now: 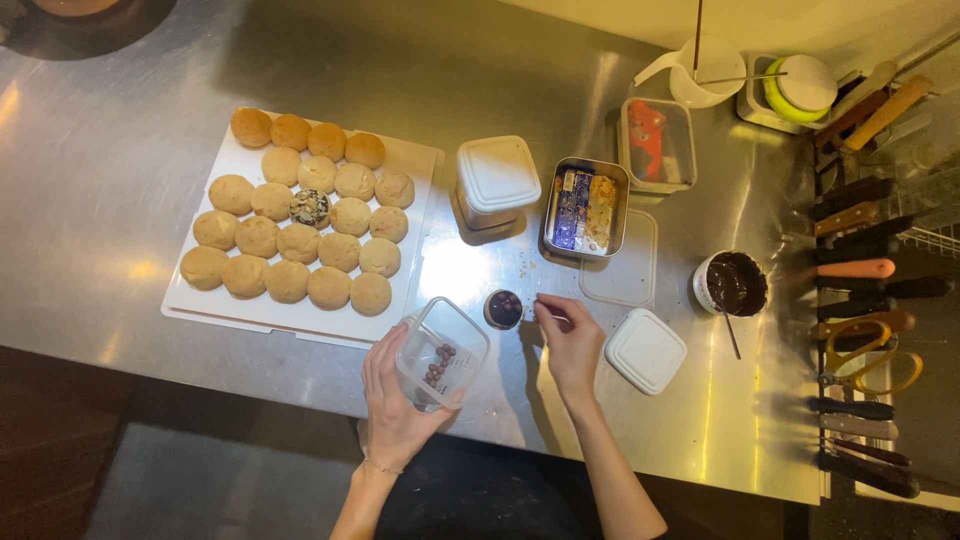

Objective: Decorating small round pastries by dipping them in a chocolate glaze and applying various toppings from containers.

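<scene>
Tilting a clear plastic tub (441, 352), left hand (393, 405) grips its smooth wall.

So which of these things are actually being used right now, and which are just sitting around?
In use:
left hand
clear tub of chocolate balls
right hand
small dark cup

Lying about:
tray of buns
white lidded container
metal tin
chocolate bowl
scissors

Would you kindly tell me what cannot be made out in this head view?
- Right hand: what its fingertips pinch is too small to tell.
- Left hand: palm hidden behind the clear container it holds.
- Metal tin: contents blurred.
- Knives: blades cut off at the frame edge.
</scene>
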